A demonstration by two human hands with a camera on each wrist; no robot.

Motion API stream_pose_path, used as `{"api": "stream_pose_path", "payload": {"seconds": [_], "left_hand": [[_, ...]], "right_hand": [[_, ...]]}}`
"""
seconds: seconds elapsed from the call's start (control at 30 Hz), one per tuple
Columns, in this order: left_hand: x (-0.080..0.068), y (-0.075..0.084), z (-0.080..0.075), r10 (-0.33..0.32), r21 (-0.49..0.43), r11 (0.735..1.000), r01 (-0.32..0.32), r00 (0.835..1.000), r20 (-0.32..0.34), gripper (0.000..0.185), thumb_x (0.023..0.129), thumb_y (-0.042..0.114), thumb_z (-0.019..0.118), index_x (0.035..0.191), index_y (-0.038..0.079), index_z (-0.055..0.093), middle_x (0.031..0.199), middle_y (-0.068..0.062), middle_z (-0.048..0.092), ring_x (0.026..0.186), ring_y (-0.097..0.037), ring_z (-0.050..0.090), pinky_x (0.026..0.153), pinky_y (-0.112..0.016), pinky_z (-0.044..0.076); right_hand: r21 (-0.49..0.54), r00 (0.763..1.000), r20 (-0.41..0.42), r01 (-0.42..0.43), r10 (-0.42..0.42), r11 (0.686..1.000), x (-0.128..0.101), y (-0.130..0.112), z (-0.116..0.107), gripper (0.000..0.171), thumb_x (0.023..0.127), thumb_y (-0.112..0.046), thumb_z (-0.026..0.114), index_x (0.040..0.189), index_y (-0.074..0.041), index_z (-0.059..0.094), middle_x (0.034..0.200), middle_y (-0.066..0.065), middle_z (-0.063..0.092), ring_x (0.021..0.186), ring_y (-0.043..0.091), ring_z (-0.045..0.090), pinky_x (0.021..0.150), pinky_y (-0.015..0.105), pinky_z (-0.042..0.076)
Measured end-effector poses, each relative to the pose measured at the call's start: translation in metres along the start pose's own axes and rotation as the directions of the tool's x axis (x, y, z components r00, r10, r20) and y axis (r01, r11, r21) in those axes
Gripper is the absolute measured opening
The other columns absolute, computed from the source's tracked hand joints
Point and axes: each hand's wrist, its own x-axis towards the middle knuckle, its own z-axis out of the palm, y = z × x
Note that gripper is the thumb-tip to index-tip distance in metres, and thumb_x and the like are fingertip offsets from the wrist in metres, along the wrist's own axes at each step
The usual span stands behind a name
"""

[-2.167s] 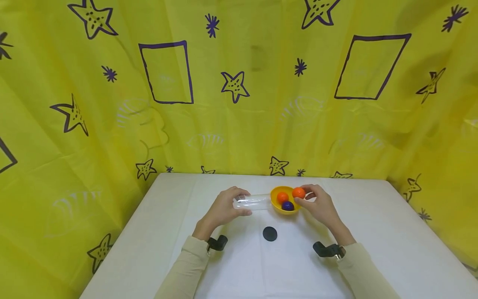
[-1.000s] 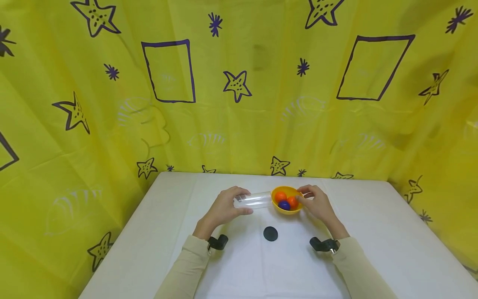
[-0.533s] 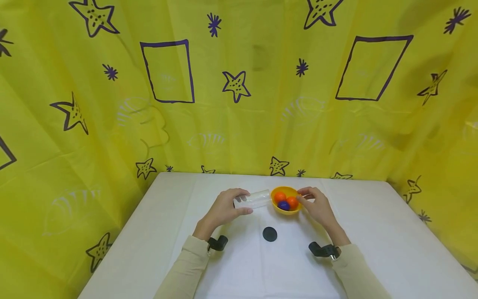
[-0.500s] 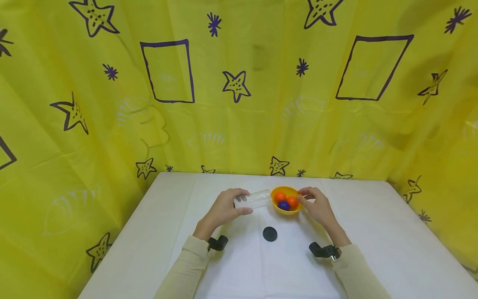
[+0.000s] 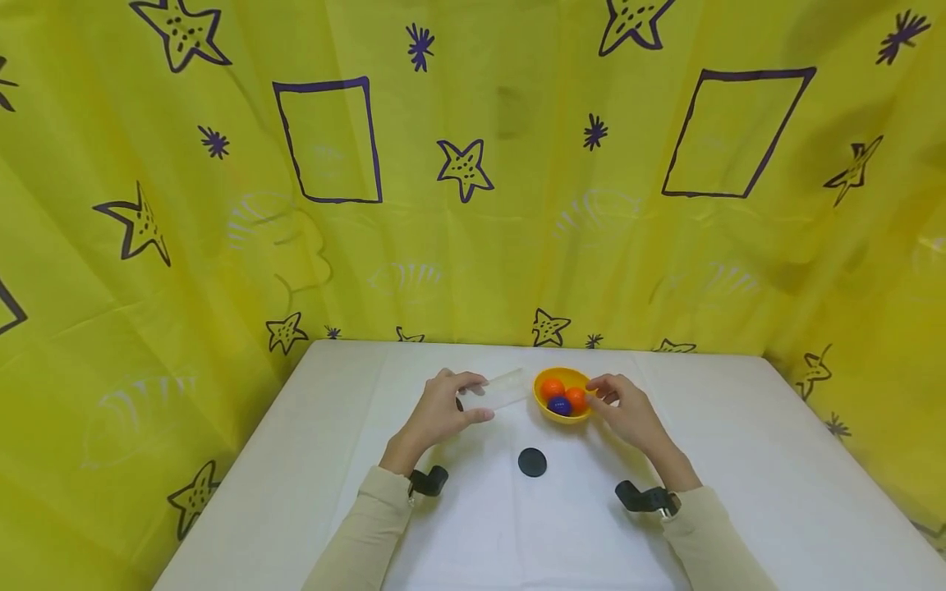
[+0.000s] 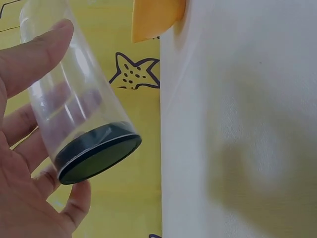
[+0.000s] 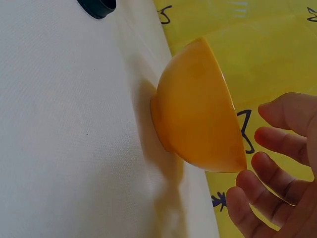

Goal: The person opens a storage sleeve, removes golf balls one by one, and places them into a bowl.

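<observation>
My left hand (image 5: 464,401) grips a clear plastic tube (image 5: 506,387), lifted and angled a little left of a yellow bowl (image 5: 565,418). In the left wrist view the tube (image 6: 69,104) shows a black end cap (image 6: 97,159), with my fingers (image 6: 34,54) curled round it. Inside the bowl lie two orange balls (image 5: 551,387) and a blue ball (image 5: 559,405). Beside the bowl's right rim my right hand (image 5: 602,395) holds nothing. The right wrist view shows its fingers (image 7: 277,163) loosely curled and just apart from the bowl (image 7: 198,109).
A black round lid (image 5: 532,462) lies flat on the white table (image 5: 739,460), nearer to me than the bowl, and shows again as the lid (image 7: 99,6). A yellow curtain (image 5: 473,205) with stars and squares closes off the back and sides.
The orange ball my right hand held over the bowl now lies in it, and that hand is empty at the rim. The tube has moved left, away from the bowl.
</observation>
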Motion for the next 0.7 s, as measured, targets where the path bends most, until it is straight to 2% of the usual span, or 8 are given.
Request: {"api": "stream_pose_path", "payload": {"seconds": [0.13, 0.27, 0.47, 0.7], "left_hand": [[0.0, -0.002, 0.0, -0.002, -0.013, 1.0, 0.002, 1.0, 0.031, 0.05, 0.084, 0.033, 0.085, 0.127, 0.013, 0.068, 0.115, -0.007, 0.073, 0.108, -0.03, 0.061, 0.087, -0.038, 0.05], [0.001, -0.004, 0.002, -0.008, -0.044, 0.999, 0.01, 0.999, 0.045, 0.049, 0.086, 0.031, 0.084, 0.127, 0.011, 0.066, 0.117, -0.007, 0.074, 0.109, -0.03, 0.065, 0.09, -0.041, 0.056], [0.001, -0.007, 0.005, -0.038, -0.09, 0.995, 0.042, 0.998, 0.052, 0.047, 0.088, 0.025, 0.082, 0.127, 0.009, 0.063, 0.121, -0.01, 0.073, 0.111, -0.031, 0.066, 0.096, -0.046, 0.055], [0.0, -0.015, 0.012, -0.032, -0.128, 0.991, 0.038, 0.998, 0.048, 0.042, 0.09, 0.022, 0.08, 0.124, 0.009, 0.06, 0.122, -0.013, 0.072, 0.111, -0.032, 0.068, 0.099, -0.047, 0.055]], "right_hand": [[-0.009, 1.0, 0.028, 0.015, -0.015, 1.0, 0.0, 0.0, -0.001, 0.027, 0.1, -0.021, 0.065, 0.122, -0.004, 0.065, 0.108, 0.013, 0.062, 0.1, 0.027, 0.056, 0.078, 0.03, 0.048], [-0.017, 0.998, 0.055, 0.04, -0.039, 0.999, 0.0, 0.001, -0.003, 0.027, 0.1, -0.021, 0.066, 0.121, -0.004, 0.065, 0.108, 0.012, 0.064, 0.098, 0.025, 0.057, 0.078, 0.031, 0.049], [-0.04, 0.994, 0.095, 0.063, -0.059, 0.997, -0.001, -0.001, -0.009, 0.028, 0.099, -0.021, 0.067, 0.121, -0.004, 0.065, 0.108, 0.011, 0.065, 0.098, 0.025, 0.058, 0.079, 0.03, 0.05], [-0.068, 0.993, 0.097, 0.076, -0.07, 0.995, -0.003, -0.002, -0.017, 0.03, 0.099, -0.022, 0.067, 0.123, -0.004, 0.064, 0.11, 0.011, 0.066, 0.099, 0.025, 0.059, 0.081, 0.031, 0.05]]}}
